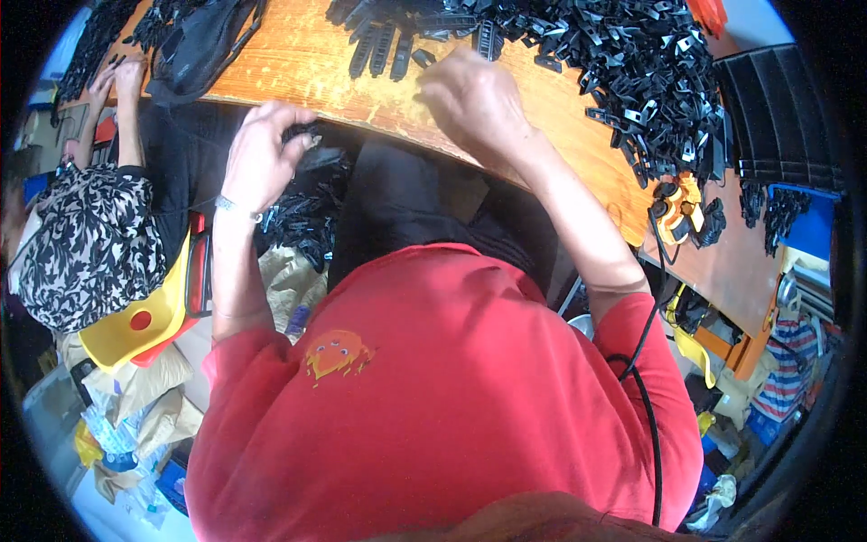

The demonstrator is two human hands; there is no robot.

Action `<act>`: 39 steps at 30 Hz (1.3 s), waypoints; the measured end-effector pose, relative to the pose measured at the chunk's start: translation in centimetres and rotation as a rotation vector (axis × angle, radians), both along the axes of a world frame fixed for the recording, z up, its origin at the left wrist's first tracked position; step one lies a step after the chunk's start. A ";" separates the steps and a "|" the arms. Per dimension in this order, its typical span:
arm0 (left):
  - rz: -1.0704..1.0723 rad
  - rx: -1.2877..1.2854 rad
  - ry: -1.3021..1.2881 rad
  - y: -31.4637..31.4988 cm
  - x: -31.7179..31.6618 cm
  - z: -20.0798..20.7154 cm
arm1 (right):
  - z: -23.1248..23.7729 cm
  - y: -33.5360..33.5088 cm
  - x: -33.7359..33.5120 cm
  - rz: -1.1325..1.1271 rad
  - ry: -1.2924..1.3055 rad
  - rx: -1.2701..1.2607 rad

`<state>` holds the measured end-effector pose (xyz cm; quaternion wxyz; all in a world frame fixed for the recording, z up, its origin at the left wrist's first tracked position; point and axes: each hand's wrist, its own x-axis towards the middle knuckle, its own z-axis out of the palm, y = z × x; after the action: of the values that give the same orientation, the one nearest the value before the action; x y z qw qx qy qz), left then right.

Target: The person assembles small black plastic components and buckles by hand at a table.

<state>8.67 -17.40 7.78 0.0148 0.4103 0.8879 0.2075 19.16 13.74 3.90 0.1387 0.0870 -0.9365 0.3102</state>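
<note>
My left hand [260, 155] is at the front edge of the wooden table [298, 63], its fingers and thumb curled round a small black plastic part [302, 135] with a shiny tip. My right hand [474, 95] is over the table, fingers bent down and smeared by motion; whether anything is in them is hidden. Just beyond it lie long, slotted black plastic pieces [383, 50] in a row. One short black piece [423, 58] rests beside the right fingers.
A large heap of black clips [637, 63] covers the table's right side. Near it sits a yellow-and-black tool [677, 210]. A black bag [199, 50] lies at left. Another person's hands [117, 79] work at far left, beside a yellow chair [144, 316]. More black parts [302, 212] lie below the table edge.
</note>
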 end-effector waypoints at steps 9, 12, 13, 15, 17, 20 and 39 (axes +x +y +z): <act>0.066 0.104 0.169 14.0 0.1 -2.8 | -0.7 -1.2 -4.2 -0.275 -0.018 0.205; 0.069 0.018 0.162 14.6 0.0 -4.0 | 0.2 -0.7 -1.5 -0.300 -0.051 0.112; 0.063 0.052 0.137 14.7 0.6 -3.7 | 0.6 -0.3 -0.3 -0.271 -0.022 -0.007; 0.026 0.023 0.032 14.6 1.4 -2.9 | -0.3 0.7 1.3 -0.237 0.038 -0.208; -0.059 0.030 -0.059 14.3 2.1 -3.4 | -1.2 1.3 3.1 -0.289 0.035 -0.249; -0.179 0.078 -0.093 14.2 2.7 -3.5 | -1.7 1.8 5.6 -0.364 0.056 -0.237; -0.125 0.339 0.047 11.9 3.0 -6.3 | -0.3 0.6 5.4 -0.283 0.073 0.072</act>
<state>11.64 -5.46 1.43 -0.0626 0.4661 0.8129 0.3434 24.59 14.38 3.62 0.2118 -0.0296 -0.9442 0.2503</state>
